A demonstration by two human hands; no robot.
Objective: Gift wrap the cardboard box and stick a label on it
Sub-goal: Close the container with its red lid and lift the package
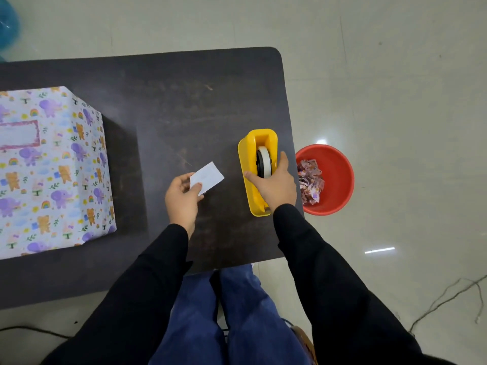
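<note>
The box, wrapped in white paper printed with elephants, bears and rainbows, stands at the left of the dark table. A pink-framed label is on its top face. My left hand pinches a small white paper slip between thumb and fingers, just above the table's middle. My right hand grips the yellow tape dispenser across its body, thumb on its left side and fingers on its right, near the table's right edge. The white tape roll shows just ahead of that hand.
A red bucket with crumpled wrapping scraps stands on the tiled floor just right of the table. A blue bag lies at the far left. Cables trail on the floor at the lower right and lower left.
</note>
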